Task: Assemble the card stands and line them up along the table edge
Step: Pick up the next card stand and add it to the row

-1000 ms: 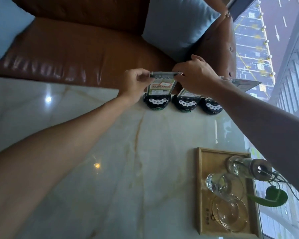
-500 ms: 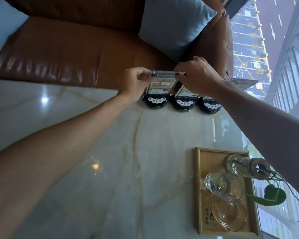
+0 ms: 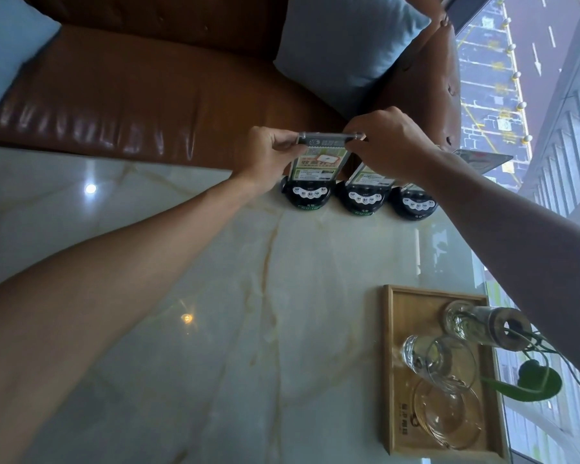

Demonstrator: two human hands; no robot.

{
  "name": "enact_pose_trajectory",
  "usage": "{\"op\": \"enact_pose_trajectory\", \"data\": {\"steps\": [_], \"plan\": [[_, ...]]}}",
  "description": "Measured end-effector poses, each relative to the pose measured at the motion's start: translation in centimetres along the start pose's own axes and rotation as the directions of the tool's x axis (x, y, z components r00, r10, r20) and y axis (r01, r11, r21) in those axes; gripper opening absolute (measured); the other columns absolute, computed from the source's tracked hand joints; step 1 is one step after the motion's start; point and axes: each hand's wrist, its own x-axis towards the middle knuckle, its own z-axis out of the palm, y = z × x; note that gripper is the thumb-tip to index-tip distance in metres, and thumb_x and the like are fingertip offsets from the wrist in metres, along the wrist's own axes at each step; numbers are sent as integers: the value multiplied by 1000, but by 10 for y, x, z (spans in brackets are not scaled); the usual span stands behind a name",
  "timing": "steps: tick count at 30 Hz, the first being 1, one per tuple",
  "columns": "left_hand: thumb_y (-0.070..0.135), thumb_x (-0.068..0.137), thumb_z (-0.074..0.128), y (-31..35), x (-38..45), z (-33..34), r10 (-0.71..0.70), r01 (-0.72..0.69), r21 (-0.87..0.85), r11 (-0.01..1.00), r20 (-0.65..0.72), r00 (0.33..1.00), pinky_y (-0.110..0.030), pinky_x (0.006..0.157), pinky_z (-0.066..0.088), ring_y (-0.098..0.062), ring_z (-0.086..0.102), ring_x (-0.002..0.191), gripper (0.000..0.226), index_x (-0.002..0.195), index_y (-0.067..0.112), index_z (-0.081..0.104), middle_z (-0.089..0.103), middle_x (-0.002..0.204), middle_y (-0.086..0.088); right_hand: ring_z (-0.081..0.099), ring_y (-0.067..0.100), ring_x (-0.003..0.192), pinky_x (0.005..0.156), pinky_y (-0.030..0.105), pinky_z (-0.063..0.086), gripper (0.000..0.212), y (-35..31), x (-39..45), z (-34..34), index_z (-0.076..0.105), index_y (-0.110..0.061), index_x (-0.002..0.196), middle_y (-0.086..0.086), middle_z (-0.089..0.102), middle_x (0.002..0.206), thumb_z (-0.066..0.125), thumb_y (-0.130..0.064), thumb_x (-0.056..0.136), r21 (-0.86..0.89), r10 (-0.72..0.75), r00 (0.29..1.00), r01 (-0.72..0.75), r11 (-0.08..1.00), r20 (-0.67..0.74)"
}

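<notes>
Three card stands with round black bases stand side by side at the far edge of the marble table (image 3: 181, 262). The left stand (image 3: 308, 195) carries an upright clear card holder with a green and white card (image 3: 318, 160). My left hand (image 3: 268, 155) pinches the holder's top left corner and my right hand (image 3: 387, 147) pinches its top right corner. The middle stand (image 3: 362, 199) and the right stand (image 3: 414, 204) each hold a card too, mostly hidden behind my right hand and forearm.
A brown leather sofa (image 3: 148, 95) with blue cushions (image 3: 345, 45) runs just behind the table's far edge. A wooden tray (image 3: 390, 363) at the near right holds a glass cup, a glass saucer and a vase with a green plant. A window lies along the right.
Both hands stay on the top corners of the left card holder. The view has shifted slightly; nothing else moved.
</notes>
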Motion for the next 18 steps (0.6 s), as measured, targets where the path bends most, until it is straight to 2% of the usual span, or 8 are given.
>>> {"op": "enact_pose_trajectory", "data": {"steps": [8,12,18], "plan": [[5,85,73,-6,1,0,8,-9,-14,1000,-40,999,-10,63,50,14,65,69,22,108,4,75,73,94,4,64,35,83,74,38,54,22,-5,-4,-3,74,-18,107,15,72,92,59,-22,93,10,-16,1000,16,1000,21],[5,84,75,-7,2,1,4,-5,-22,1000,-35,999,-9,61,48,13,64,68,22,106,4,76,74,97,-1,63,34,84,73,37,54,22,-5,-6,-3,74,-20,109,14,72,93,59,-23,94,24,-4,1000,3,1000,21],[10,84,76,-8,1,1,-14,14,-14,1000,-31,999,-12,65,49,12,65,72,22,106,8,77,75,96,3,65,34,84,75,39,56,21,-6,-8,-4,74,-23,107,12,72,92,59,-25,93,29,10,1000,-11,1000,28]]}}
